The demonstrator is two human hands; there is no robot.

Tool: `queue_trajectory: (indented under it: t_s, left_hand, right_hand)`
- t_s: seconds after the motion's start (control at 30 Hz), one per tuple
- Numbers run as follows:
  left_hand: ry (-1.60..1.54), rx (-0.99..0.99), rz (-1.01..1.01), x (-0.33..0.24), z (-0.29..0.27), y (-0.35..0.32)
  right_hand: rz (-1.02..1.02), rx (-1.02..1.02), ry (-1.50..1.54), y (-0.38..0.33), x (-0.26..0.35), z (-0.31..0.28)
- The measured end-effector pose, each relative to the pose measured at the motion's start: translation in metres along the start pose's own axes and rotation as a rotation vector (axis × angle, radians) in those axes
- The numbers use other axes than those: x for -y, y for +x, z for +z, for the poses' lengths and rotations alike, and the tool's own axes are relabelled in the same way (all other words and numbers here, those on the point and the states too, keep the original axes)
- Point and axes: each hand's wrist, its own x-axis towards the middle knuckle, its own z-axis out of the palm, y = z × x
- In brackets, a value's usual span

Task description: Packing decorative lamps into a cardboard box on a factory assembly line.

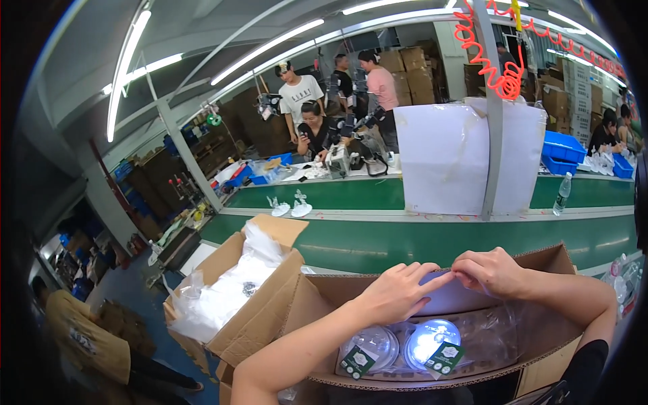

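Observation:
My left hand [399, 294] and my right hand [493, 273] meet above an open cardboard box [324, 290]. Their fingertips are pinched close together; whatever they hold, if anything, is too small to make out. Just below and behind my fingers is a smooth pale-violet surface [442, 297], partly covered by my left hand. Inside the box lie two clear round plastic pieces in clear wrapping, each with a dark green tag. The right-hand round piece [432, 337] glows bright white; the left-hand piece [378, 344] is unlit.
Left of my box stands another open carton [250, 320], filled with white and clear plastic bags. Beyond runs a green conveyor [358, 239] with two small clear figurines [300, 204] on its ledge. A water bottle [562, 194], white board [442, 158] and metal post [496, 135] stand ahead; people are farther off.

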Motion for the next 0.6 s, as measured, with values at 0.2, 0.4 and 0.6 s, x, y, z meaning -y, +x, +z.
queue_trajectory:
  t_s: [0.2, 0.4, 0.6]
  left_hand:
    - [-0.002, -0.007, 0.006, -0.0010, -0.0006, -0.0017]
    - [0.011, -0.017, 0.019, -0.0011, 0.0002, -0.0015]
    - [0.005, -0.022, 0.014, 0.0018, 0.0036, -0.0029]
  right_hand:
    - [0.020, 0.017, 0.046, -0.0004, 0.0004, 0.0000]
    - [0.068, 0.036, 0.050, -0.0011, 0.0025, -0.0022]
    - [0.068, 0.041, 0.057, 0.0009, 0.0022, -0.0012]
